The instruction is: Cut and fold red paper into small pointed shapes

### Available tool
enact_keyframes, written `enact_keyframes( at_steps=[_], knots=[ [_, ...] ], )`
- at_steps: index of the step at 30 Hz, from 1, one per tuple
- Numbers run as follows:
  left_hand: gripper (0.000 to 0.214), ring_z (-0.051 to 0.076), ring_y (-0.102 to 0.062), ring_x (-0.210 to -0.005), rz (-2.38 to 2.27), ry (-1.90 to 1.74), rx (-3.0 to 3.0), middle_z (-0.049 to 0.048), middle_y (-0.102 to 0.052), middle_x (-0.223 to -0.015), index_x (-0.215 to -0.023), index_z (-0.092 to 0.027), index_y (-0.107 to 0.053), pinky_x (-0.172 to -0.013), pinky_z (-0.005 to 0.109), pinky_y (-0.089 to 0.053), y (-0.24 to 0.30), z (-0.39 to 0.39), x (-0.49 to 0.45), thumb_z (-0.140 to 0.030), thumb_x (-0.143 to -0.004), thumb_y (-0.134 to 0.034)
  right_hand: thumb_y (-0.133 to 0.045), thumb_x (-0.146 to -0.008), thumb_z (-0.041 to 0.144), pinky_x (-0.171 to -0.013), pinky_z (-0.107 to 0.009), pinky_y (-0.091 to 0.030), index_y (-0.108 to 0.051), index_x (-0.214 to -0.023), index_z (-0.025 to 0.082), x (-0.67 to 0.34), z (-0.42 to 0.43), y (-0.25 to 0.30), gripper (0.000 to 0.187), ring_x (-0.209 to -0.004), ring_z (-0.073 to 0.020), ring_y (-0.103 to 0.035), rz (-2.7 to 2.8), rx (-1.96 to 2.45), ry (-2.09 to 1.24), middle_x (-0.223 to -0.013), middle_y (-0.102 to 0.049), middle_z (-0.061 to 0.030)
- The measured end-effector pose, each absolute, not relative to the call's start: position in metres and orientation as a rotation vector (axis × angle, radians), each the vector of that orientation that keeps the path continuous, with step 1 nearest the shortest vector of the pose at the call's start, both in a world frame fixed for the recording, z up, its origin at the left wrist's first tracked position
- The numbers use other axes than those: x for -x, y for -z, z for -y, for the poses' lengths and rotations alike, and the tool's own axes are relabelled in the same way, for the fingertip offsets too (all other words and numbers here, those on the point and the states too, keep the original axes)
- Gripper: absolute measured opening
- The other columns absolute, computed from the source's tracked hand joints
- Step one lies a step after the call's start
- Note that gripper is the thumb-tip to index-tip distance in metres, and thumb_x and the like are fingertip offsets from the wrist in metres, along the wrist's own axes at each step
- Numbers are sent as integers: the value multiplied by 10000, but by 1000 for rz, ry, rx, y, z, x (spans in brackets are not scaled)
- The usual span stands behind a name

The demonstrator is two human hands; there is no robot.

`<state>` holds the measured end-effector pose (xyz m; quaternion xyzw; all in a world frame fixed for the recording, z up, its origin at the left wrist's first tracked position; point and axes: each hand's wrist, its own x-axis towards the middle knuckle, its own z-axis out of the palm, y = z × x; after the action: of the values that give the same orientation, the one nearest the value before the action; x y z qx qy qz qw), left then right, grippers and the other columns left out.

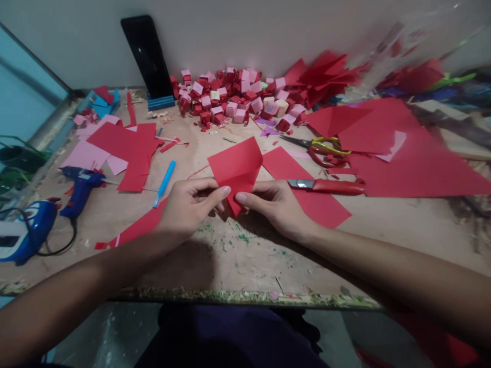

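A piece of red paper (238, 164) is held up over the table between both hands, its lower end folded to a point and its top right corner curling. My left hand (194, 202) pinches its lower left edge, thumb on top. On the lower right edge, my right hand (274, 202) pinches it the same way. The fingers behind the paper are partly hidden. A red paper strip (322, 207) lies just right of my right hand, with a red-handled utility knife (333, 186) across it. Left of my left hand rests a blue pen-like tool (164, 183).
Many small pink and red paper boxes (233, 99) are heaped at the back, beside a phone (148, 56) on a blue stand. Yellow-and-red-handled scissors (322, 147) and large red sheets (414, 153) lie right. A blue glue gun (82, 186) sits left, near cut paper (141, 153).
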<state>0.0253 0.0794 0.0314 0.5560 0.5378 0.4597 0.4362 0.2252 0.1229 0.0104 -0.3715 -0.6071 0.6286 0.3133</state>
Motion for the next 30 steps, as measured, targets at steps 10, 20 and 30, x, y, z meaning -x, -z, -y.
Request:
enact_keyframes(
  at_steps=[10, 20, 30],
  knots=[
    [300, 114, -693, -530, -1325, -1139, -1393, 20, -732, -601, -684, -166, -733, -511, 184, -529, -27, -79, -23, -331, -935, -729, -850, -840, 515, -516, -266, -431, -757, -710, 166, -225, -123, -5, 384, -564, -129, -555, 1584, 1066, -1585, -646, -680, -34],
    [312, 111, -673, -500, -1324, -1168, -1348, 15, -721, -591, -667, -169, -725, -480, 186, -521, -29, -81, -22, -320, -939, -705, -819, -865, 526, -474, -253, -373, -762, -737, 168, -224, -122, -9, 384, -530, -112, -518, 1614, 1088, -1578, -641, -658, -18],
    [316, 125, -679, -515, -1368, -1207, -1303, 26, -733, -624, -692, -171, -723, -492, 211, -537, -27, -83, -19, -377, -932, -721, -822, -864, 492, -588, -291, -455, -765, -725, 147, -222, -125, -10, 376, -600, -130, -593, 1662, 1005, -1675, -680, -705, -44]
  ],
)
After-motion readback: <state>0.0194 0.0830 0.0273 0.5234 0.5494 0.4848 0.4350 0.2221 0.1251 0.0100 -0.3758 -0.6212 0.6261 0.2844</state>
